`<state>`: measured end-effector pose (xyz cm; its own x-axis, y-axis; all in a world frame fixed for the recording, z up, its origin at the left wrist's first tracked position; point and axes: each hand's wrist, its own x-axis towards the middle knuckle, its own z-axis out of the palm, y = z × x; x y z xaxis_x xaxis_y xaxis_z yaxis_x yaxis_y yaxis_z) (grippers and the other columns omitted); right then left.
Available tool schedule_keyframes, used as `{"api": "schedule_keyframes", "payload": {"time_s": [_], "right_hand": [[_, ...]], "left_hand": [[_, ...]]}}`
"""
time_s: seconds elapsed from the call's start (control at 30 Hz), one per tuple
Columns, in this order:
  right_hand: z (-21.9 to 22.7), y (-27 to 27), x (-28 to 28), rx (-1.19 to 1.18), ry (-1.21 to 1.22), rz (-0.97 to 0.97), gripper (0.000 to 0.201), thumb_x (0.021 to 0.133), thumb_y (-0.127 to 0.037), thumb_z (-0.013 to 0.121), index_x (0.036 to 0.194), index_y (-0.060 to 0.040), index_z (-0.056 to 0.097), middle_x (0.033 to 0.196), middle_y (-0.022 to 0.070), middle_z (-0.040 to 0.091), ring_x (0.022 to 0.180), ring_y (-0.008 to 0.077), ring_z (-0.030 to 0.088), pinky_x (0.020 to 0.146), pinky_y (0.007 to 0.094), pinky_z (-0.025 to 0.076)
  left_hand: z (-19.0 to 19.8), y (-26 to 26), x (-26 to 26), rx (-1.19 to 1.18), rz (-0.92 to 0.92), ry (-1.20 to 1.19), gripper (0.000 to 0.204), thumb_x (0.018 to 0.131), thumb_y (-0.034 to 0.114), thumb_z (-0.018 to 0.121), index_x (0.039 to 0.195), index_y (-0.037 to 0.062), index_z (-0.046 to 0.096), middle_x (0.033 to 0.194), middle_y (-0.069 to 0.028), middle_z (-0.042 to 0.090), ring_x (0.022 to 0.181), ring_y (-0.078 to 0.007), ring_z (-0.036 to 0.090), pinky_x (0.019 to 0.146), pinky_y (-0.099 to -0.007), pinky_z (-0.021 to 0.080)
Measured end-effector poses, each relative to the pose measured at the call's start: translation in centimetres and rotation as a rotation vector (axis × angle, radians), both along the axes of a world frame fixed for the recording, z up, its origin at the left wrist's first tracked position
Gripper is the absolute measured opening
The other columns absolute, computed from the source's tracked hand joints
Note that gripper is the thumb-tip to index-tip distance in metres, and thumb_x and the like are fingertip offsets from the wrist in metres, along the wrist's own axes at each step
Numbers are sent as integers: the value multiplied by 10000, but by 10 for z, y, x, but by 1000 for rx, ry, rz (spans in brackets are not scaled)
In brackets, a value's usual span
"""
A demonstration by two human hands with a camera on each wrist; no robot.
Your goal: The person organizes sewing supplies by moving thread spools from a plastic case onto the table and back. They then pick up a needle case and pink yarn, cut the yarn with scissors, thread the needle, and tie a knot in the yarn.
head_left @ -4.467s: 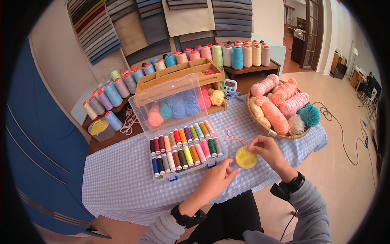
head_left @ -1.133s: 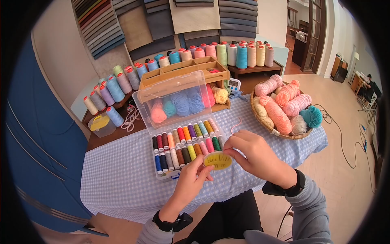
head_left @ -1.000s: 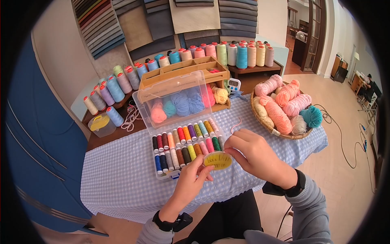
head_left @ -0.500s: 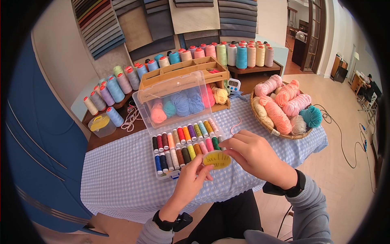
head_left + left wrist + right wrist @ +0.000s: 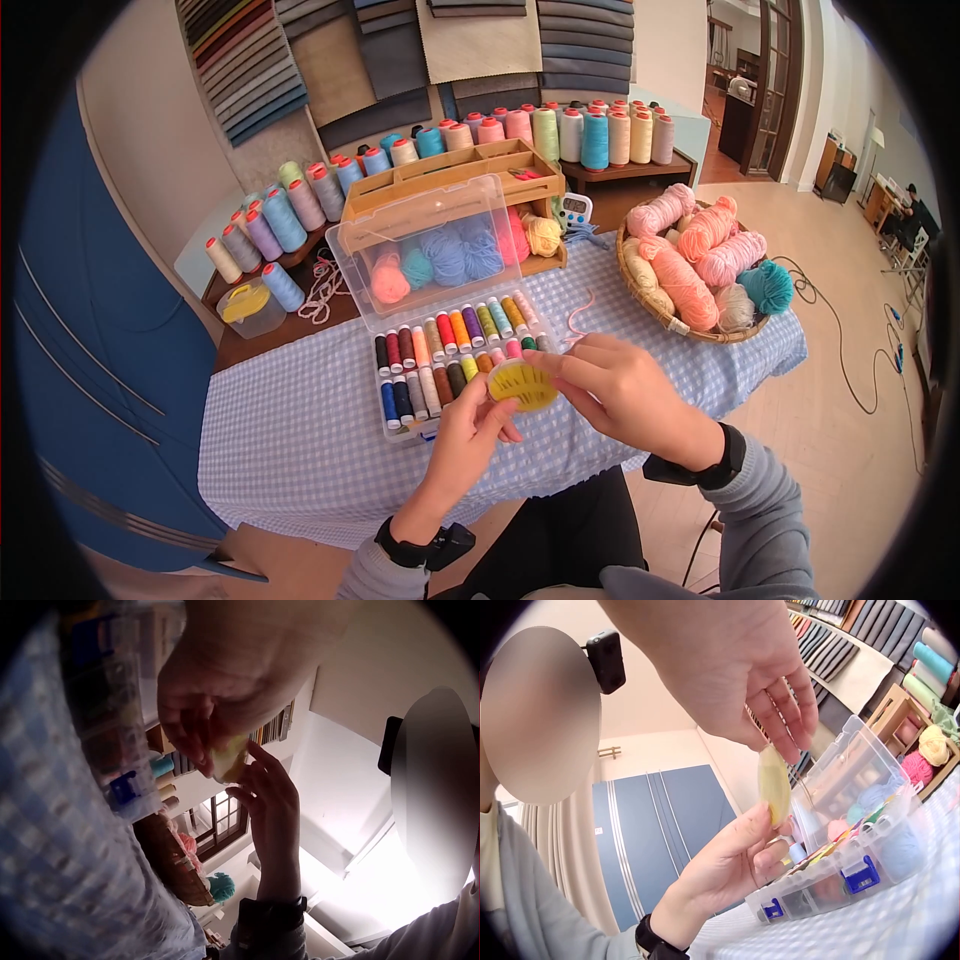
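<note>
A round, flat needle case (image 5: 523,386) with a yellow face and a fan of dark needles is held up over the front of the table. My left hand (image 5: 463,430) pinches its left and lower edge between thumb and fingers. From the other side, my right hand (image 5: 622,385) has thumb and fingertips together at the case's upper right rim. In the right wrist view the case (image 5: 774,784) appears nearly edge-on, between both hands. Just behind it stands the open clear box (image 5: 400,436) of thread spools. A pink yarn strand (image 5: 578,312) lies beyond the right hand.
A wicker basket (image 5: 655,302) of yarn skeins sits at the right on the checked cloth (image 5: 290,440). Behind the box are a wooden organizer (image 5: 375,195) with yarn balls and a small timer (image 5: 574,210). Thread cones (image 5: 595,140) line the back; a yellow-lidded tub (image 5: 250,308) is at left.
The needle case came from near the pink yarn, by the right hand, into the left hand's pinch. Lately it shifted slightly left and up, and the right fingertips moved further over its rim.
</note>
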<state>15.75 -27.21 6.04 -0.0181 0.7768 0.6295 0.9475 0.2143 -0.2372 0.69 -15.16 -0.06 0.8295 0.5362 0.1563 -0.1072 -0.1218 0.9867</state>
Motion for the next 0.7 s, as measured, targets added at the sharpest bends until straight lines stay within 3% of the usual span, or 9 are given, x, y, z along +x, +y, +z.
{"api": "schedule_keyframes", "payload": {"time_s": [0.07, 0.3, 0.37, 0.4, 0.47, 0.7], "right_hand": [[-2, 1, 2, -19, -14, 31, 308, 727, -74, 586, 1032, -41, 579, 645, 65, 492, 616, 225, 519, 563, 329, 423], [-2, 0, -5, 4, 31, 18, 257, 745, -86, 590, 998, -54, 562, 713, 74, 522, 641, 228, 542, 577, 335, 425], [-8, 2, -6, 12, 276, -4, 236, 729, -30, 638, 953, -21, 567, 750, 82, 580, 684, 228, 581, 581, 300, 460], [-8, 2, -6, 13, 276, -4, 236, 729, -30, 638, 953, -21, 567, 750, 82, 580, 684, 228, 581, 581, 300, 460], [-8, 3, -6, -142, 497, -10, 144, 807, -139, 599, 895, -37, 547, 699, 107, 600, 621, 252, 599, 543, 324, 442], [-12, 10, -6, -184, 570, -58, 158, 801, -137, 612, 817, -1, 534, 664, 135, 597, 596, 263, 605, 534, 326, 445]], "left_hand": [[-1, 1, 0, -21, 3, -13, 187, 888, 90, 501, 1047, 0, 459, 823, -57, 591, 615, -105, 593, 551, -208, 437], [-1, 1, 1, -71, 17, -64, 239, 888, 94, 505, 1105, 1, 463, 865, -59, 603, 657, -107, 597, 585, -208, 442], [1, 1, 1, -75, 22, -74, 264, 888, 96, 508, 1129, -1, 459, 882, -62, 606, 668, -108, 598, 593, -209, 444], [2, 1, 1, -76, 8, -77, 287, 888, 98, 509, 1150, -4, 452, 895, -66, 606, 680, -111, 600, 601, -210, 447], [3, 0, 2, -77, -6, -79, 310, 888, 100, 511, 1170, -8, 444, 908, -69, 607, 691, -114, 602, 608, -210, 450], [5, 0, 3, -97, -1, -90, 281, 899, 126, 502, 1135, -19, 463, 909, -78, 604, 712, -124, 608, 619, -214, 455]]}}
